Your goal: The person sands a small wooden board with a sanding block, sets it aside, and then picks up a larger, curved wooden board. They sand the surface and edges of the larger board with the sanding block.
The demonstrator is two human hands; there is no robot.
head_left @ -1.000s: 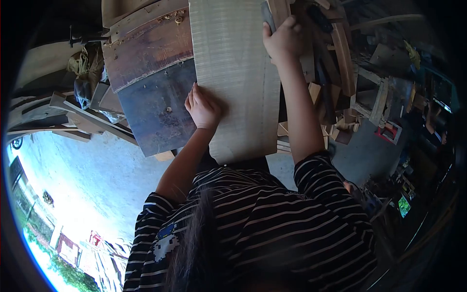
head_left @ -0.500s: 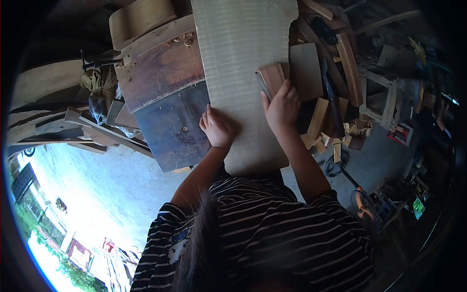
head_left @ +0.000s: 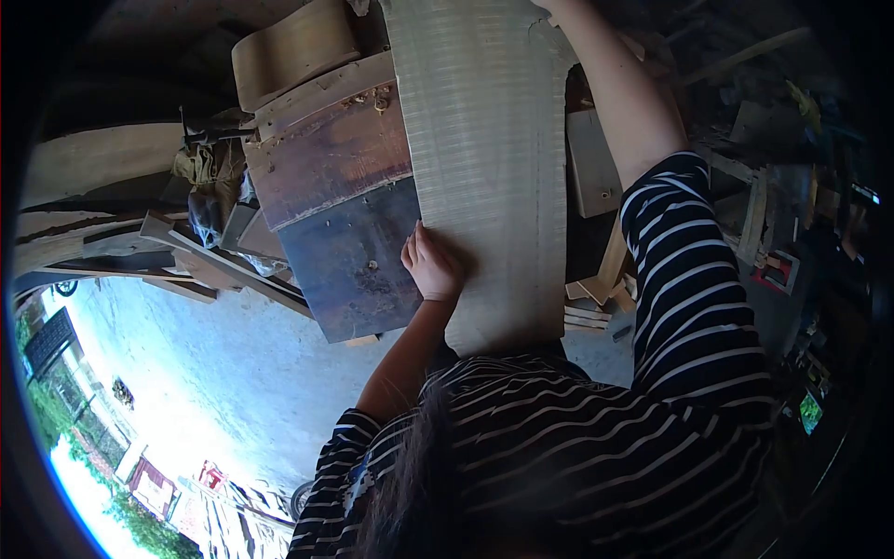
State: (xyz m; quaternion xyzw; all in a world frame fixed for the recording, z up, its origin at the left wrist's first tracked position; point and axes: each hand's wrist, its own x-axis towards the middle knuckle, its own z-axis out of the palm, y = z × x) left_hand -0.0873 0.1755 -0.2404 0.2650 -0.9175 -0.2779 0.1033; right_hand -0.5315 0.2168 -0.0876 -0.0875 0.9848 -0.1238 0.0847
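Note:
A long pale board runs from the top of the view down to my striped shirt. My left hand is at its left edge, beside a dark bluish panel, with the fingers curled in against the edge. At the far end of the board, my right hand is mostly cut off by the top of the view. Its fingers are hidden, and so is anything in them. The wooden block is out of sight.
Left of the board lie the dark panel, a reddish-brown panel and a curved wooden piece. Wood offcuts are low on the right. Long strips lean at the left above the concrete floor.
My right hand, which held the wooden block on the board, has moved far up to the top edge. My left hand stays on the board's left edge. The view has shifted slightly.

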